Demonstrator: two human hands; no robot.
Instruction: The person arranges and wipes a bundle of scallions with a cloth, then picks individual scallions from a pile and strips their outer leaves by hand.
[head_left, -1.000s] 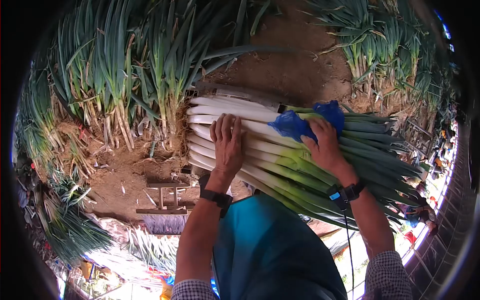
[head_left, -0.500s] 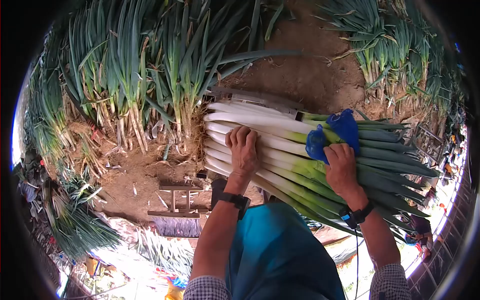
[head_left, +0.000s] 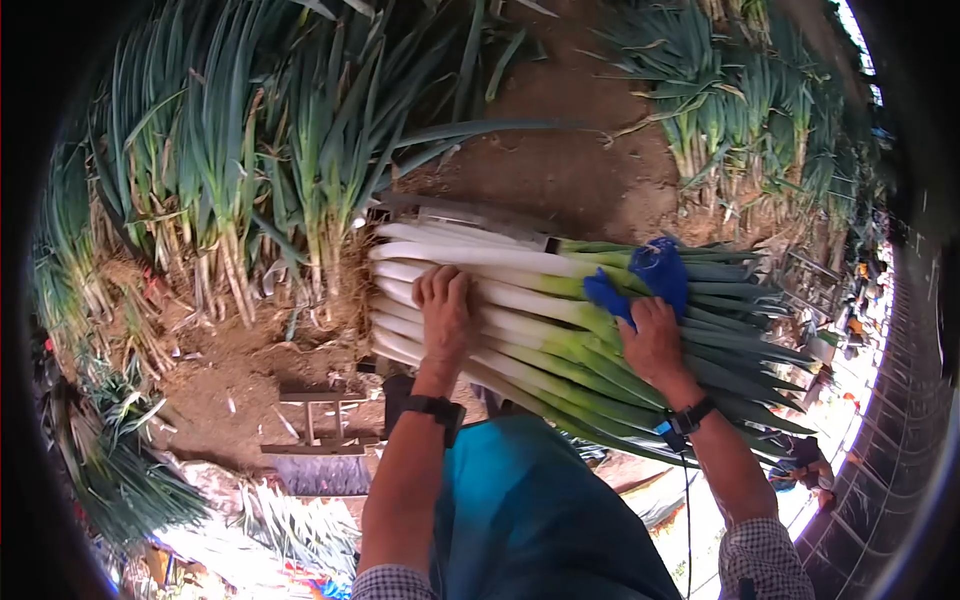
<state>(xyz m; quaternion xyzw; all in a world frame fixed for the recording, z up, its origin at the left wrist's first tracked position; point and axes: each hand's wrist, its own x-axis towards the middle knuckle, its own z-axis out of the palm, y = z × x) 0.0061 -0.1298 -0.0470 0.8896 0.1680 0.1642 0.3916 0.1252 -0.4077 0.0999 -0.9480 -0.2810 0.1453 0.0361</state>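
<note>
Fingers (head_left: 440, 284) on stalks (head_left: 520, 300), leaves (head_left: 738, 345) seemingly rightward

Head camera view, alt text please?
A bundle of long green onions fills the centre: the left hand rests on its white stalks, the right hand is at blue material near the green leaves. More onions and brown soil lie beyond.

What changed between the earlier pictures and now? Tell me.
The right hand has drawn back toward the near side of the leeks. The blue plastic, its flap spread wide a second ago, is now bunched narrower, nearer the green ends; whether it is gripped is unclear. The left hand stays on the white part.
</note>
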